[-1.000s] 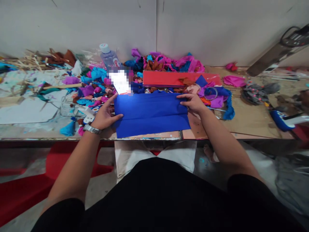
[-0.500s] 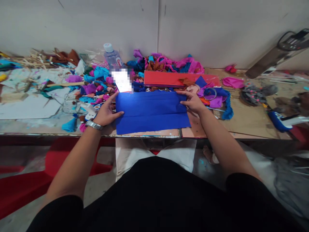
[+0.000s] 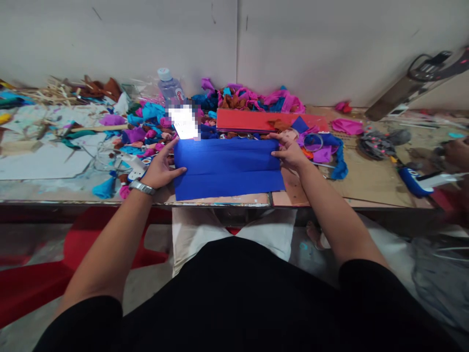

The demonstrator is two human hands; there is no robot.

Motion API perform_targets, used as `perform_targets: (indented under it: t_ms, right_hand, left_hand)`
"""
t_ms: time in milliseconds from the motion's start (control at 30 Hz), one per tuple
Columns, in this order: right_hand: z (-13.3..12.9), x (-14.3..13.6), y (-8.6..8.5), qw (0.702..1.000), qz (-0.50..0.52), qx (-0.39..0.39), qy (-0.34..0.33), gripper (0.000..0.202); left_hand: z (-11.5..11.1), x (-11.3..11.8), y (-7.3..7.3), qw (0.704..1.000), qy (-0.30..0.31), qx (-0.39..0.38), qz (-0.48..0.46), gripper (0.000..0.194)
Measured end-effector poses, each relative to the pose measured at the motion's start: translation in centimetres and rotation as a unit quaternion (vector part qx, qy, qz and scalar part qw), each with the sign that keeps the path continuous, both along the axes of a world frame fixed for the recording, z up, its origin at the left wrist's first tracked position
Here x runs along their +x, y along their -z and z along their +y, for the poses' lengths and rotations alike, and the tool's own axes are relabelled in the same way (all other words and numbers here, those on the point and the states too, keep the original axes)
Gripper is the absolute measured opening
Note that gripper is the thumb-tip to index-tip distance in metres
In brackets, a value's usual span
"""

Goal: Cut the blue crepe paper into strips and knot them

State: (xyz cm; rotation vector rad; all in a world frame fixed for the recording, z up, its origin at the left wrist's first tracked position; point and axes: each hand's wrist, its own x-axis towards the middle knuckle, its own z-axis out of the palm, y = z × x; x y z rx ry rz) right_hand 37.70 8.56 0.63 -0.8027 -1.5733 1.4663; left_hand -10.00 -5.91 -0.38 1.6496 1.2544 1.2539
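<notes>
A blue sheet point(image 3: 229, 168), which looks like crepe paper or thin cloth, is stretched out flat above the table's front edge, with a crease running across it. My left hand point(image 3: 163, 168) grips its left edge, thumb on the near face and fingers behind. At the upper right corner my right hand point(image 3: 291, 151) pinches the same sheet between thumb and fingers. Just beyond the sheet's top left stands a lit phone point(image 3: 185, 122), partly blurred out. A metal watch point(image 3: 142, 187) is on my left wrist.
Crumpled coloured scraps point(image 3: 146, 112) cover the table behind the sheet. A clear bottle point(image 3: 170, 88) stands among them, beside a red flat pack point(image 3: 264, 120). A roll of tape point(image 3: 313, 142) lies right of my right hand. A red chair point(image 3: 88, 239) is at lower left.
Both hands keep their hold on the blue sheet, which looks almost unchanged. The whole view has shifted slightly. At the far right, another person's hand has moved a little.
</notes>
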Motion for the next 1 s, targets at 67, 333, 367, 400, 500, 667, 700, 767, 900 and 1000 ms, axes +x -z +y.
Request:
perform_targets:
  t_ms: [67,333,367,400,500,667,700,767,900,1000]
  right_hand:
    - [0.19,-0.05,0.08,1.000,0.012,0.007,0.003,0.081]
    - [0.34,0.12,0.04,0.999,0.009,-0.024,0.035,0.090]
    - [0.35,0.18,0.05,0.999,0.004,-0.030,0.037,0.089]
    - [0.36,0.24,0.08,0.999,0.000,-0.037,0.039,0.087]
    - [0.37,0.32,0.29,0.998,-0.010,-0.042,0.043,0.075]
    - [0.24,0.42,0.71,0.998,-0.027,-0.033,0.051,0.067]
    - [0.22,0.46,0.74,0.998,-0.032,-0.029,0.052,0.067]
    - [0.23,0.57,0.73,0.998,-0.042,-0.017,0.054,0.069]
    - [0.34,0.75,0.44,0.996,-0.070,0.016,0.056,0.072]
    - [0.33,0.79,0.17,0.994,-0.086,0.042,0.060,0.072]
  left_hand:
    - [0.00,0.02,-0.03,1.000,-0.001,0.001,0.001,0.114]
    - [0.04,-0.19,0.02,1.000,-0.007,0.003,0.012,0.114]
    - [0.03,-0.19,0.03,1.000,-0.007,0.001,0.010,0.114]
    - [0.02,-0.18,0.03,1.000,-0.006,0.001,0.010,0.113]
    - [0.03,-0.16,0.05,1.000,-0.010,0.005,0.021,0.112]
    - [0.10,-0.18,0.05,0.999,-0.011,0.010,0.036,0.113]
    - [0.13,-0.21,0.04,0.999,-0.009,0.010,0.036,0.114]
    - [0.19,-0.30,0.04,0.999,-0.006,0.011,0.033,0.114]
    - [0.33,-0.55,0.03,1.000,0.005,0.019,0.025,0.114]
    - [0.35,-0.61,-0.05,1.000,0.016,0.017,0.012,0.116]
